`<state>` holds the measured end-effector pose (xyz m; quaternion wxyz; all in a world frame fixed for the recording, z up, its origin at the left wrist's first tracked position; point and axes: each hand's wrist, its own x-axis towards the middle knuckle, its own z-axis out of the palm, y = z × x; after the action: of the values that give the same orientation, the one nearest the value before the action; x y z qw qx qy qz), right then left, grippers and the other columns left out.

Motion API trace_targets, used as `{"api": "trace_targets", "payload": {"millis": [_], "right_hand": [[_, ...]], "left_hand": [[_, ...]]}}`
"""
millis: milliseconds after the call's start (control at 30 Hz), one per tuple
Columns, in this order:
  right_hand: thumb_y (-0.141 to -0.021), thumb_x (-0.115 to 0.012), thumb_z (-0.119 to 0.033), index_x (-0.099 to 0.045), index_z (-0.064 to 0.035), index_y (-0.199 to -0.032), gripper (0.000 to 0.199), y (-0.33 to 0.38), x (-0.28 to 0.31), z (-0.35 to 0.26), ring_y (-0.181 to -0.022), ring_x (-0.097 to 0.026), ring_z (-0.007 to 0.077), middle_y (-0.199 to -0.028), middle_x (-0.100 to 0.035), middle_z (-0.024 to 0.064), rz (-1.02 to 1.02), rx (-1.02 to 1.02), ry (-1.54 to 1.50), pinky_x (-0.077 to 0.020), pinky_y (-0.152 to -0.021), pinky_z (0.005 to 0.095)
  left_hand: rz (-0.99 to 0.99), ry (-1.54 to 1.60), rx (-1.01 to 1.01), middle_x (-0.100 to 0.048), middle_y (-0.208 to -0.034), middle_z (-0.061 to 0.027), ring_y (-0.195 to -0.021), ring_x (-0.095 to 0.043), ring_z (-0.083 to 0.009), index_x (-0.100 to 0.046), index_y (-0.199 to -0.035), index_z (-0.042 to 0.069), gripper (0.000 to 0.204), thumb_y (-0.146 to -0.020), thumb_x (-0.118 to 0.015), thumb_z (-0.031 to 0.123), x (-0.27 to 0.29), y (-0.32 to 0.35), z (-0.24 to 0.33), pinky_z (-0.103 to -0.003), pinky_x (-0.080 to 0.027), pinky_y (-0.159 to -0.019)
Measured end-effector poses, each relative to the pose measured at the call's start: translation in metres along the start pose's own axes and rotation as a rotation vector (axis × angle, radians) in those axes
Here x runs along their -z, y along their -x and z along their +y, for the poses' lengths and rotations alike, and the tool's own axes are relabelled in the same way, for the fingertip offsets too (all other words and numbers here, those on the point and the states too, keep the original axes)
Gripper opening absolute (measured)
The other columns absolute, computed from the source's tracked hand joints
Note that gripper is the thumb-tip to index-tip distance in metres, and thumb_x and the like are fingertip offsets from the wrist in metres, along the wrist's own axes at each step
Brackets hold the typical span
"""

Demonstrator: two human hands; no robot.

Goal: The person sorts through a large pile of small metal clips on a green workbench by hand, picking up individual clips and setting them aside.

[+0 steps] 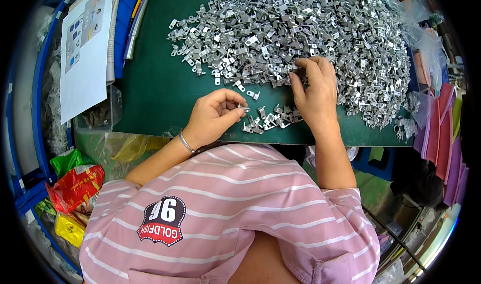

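- Green worktable (150, 83) carries a large heap of small metal clips (300, 28)
- Left hand (213, 116) curls nearly closed, pinching one clip (242, 107) at its fingertips
- Right hand (315, 91) rests flat, fingers spread on the heap's near edge, gripping nothing visible

A workshop bench — green mat (150, 88) heaped with small metal clips (300, 28).
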<state>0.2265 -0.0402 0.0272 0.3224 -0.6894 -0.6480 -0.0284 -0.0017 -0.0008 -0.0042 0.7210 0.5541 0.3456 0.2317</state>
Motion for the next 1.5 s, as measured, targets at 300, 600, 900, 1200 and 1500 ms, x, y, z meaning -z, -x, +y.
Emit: {"api": "trace_targets", "payload": {"millis": [300,600,900,1200,1500], "right_hand": [[-0.075,-0.067,0.003,-0.060,0.0002,-0.103,0.028,0.026,0.007,-0.009,-0.076,-0.058,0.0099,-0.087,-0.061,0.0053,-0.023,-0.335,-0.677,-0.0477,-0.064,0.0222],[-0.077,-0.065,0.008,-0.051,0.0015,-0.107,0.034,0.045,0.022,-0.009,-0.079,-0.058,0.0080,-0.090,-0.059,0.0061,-0.188,-0.729,-1.259,-0.0477,-0.065,0.0179],[-0.073,-0.065,0.003,-0.060,-0.0012,-0.084,0.012,0.049,0.026,-0.033,-0.064,-0.059,0.0208,-0.076,-0.061,0.0108,-0.324,-0.257,-0.503,-0.0466,-0.056,0.0289],[-0.076,-0.065,-0.003,-0.060,-0.0034,-0.093,0.017,0.024,-0.003,-0.016,-0.079,-0.058,0.0308,-0.087,-0.057,0.0113,-0.065,0.020,-0.098,-0.0477,-0.066,0.0390],[-0.084,-0.062,-0.002,-0.059,0.0040,-0.099,0.017,0.031,0.010,-0.007,-0.073,-0.063,0.0162,-0.084,-0.063,0.0096,-0.246,-0.635,-1.079,-0.0520,-0.060,0.0261]], "left_hand": [[0.108,-0.258,-0.190,-0.056,-0.088,-0.0041,-0.071,-0.051,-0.0077,-0.059,-0.096,-0.001,0.018,-0.079,-0.058,-0.005,-0.007,-0.004,0.003,-0.020,-0.043,-0.061],[0.102,-0.668,-0.478,-0.056,-0.076,-0.0070,-0.065,-0.054,-0.0163,-0.064,-0.092,0.002,0.017,-0.075,-0.067,0.003,-0.020,-0.028,0.011,-0.028,-0.045,-0.058],[0.148,-0.764,-0.548,-0.058,-0.078,-0.0076,-0.065,-0.058,-0.0191,-0.063,-0.087,0.001,0.013,-0.075,-0.067,0.000,-0.013,-0.025,0.002,-0.028,-0.047,-0.053],[0.096,0.041,0.150,-0.060,-0.071,-0.0030,-0.059,-0.053,-0.0076,-0.065,-0.092,-0.003,0.013,-0.082,-0.066,0.005,-0.006,-0.007,0.021,-0.019,-0.042,-0.050],[0.033,0.345,0.314,-0.060,-0.073,-0.0045,-0.057,-0.052,-0.0069,-0.064,-0.093,-0.006,0.016,-0.083,-0.066,0.007,-0.001,-0.008,0.022,-0.019,-0.040,-0.048]]}}
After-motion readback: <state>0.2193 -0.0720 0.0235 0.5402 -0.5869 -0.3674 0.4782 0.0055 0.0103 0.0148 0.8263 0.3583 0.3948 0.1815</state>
